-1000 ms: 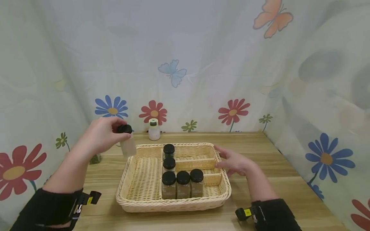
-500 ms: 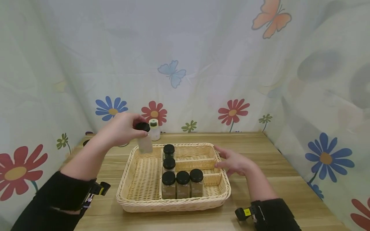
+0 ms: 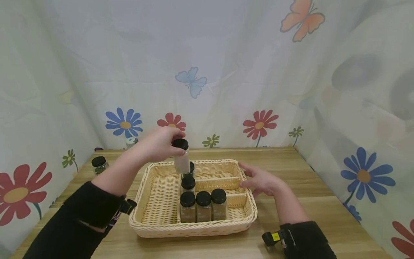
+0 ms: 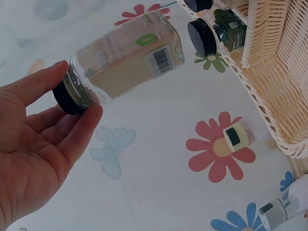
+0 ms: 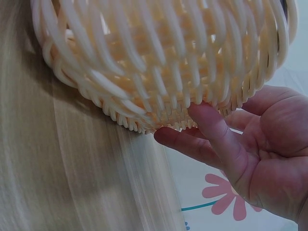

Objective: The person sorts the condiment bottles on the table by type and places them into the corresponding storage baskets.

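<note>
My left hand [image 3: 161, 144] pinches the black lid of a clear square spice jar [image 3: 182, 162]. The jar hangs upright over the back of the wicker basket [image 3: 194, 231], just in front of a standing jar it partly covers. Pale contents and a barcode label show on the jar [image 4: 130, 57] in the left wrist view. My right hand [image 3: 262, 180] holds the basket's right rim, its thumb over the edge. In the right wrist view, fingers [image 5: 185, 144] touch the outer wicker wall. Inside the basket, a row of brown-filled jars [image 3: 203, 210] stands at the front.
Behind that row, two more black-lidded jars [image 3: 188, 184] stand along the divider. The left compartment [image 3: 163, 198] shows bare wicker. Another black-lidded jar [image 3: 99, 164] stands on the table at left, and a white-topped bottle [image 3: 131, 142] behind my left arm. A printed curtain encloses the table.
My left hand has carried the jar rightward, from beyond the basket's left edge to above the back of the divider. My right hand stays at the rim.
</note>
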The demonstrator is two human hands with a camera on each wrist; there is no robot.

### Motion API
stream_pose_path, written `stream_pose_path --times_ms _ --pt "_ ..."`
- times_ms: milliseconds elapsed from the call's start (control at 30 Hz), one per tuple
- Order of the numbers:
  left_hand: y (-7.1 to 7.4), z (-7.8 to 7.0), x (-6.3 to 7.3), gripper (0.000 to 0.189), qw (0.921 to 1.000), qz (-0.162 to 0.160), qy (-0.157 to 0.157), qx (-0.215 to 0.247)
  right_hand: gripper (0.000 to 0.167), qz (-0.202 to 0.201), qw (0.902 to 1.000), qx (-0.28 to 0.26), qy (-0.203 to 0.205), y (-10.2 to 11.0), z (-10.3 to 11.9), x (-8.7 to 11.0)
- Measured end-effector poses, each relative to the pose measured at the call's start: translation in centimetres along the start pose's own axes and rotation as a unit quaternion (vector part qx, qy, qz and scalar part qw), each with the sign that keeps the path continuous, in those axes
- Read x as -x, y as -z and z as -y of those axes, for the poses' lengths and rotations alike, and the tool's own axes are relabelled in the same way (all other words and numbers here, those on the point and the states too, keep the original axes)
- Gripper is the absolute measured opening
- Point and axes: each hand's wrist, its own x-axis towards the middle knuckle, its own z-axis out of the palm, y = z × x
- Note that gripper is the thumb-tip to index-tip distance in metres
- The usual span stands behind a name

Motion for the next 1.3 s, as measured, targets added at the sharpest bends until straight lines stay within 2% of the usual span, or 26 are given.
stream_pose_path --times_ms 133,267,500,767,1033,1167,1300 --pt "-0.7 -0.8 -0.6 0.050 0.9995 0.030 -0.011 0.006 0.093 0.003 1.0000 -0.002 0.003 0.0 0.0 0.0" --pt "-1.3 -1.6 -1.2 0.044 0.9988 0.038 -0.029 -0.008 0.094 0.004 1.0000 -0.002 0.003 0.0 0.0 0.0" --pt "-2.5 -2.6 -1.9 0.041 0.9985 0.046 -0.027 -0.014 0.094 0.005 1.0000 0.000 0.004 0.1 -0.1 0.0" --pt "-4.0 -3.0 -2.7 0.038 0.9975 0.058 -0.037 -0.014 0.092 0.003 1.0000 0.005 0.002 0.2 -0.1 -0.1" --pt "-5.0 -3.2 -3.1 0.050 0.9958 0.083 -0.025 -0.030 0.092 -0.004 0.9999 0.012 0.000 0.2 -0.1 -0.1" --pt "-5.6 -3.0 -3.4 0.041 0.9943 0.094 -0.034 -0.036 0.092 -0.005 0.9999 0.010 0.001 0.1 -0.1 -0.1" --pt "-6.3 -2.7 -3.5 0.033 0.9940 0.091 -0.047 -0.037 0.092 -0.006 0.9999 0.011 0.004 0.1 -0.1 -0.1"
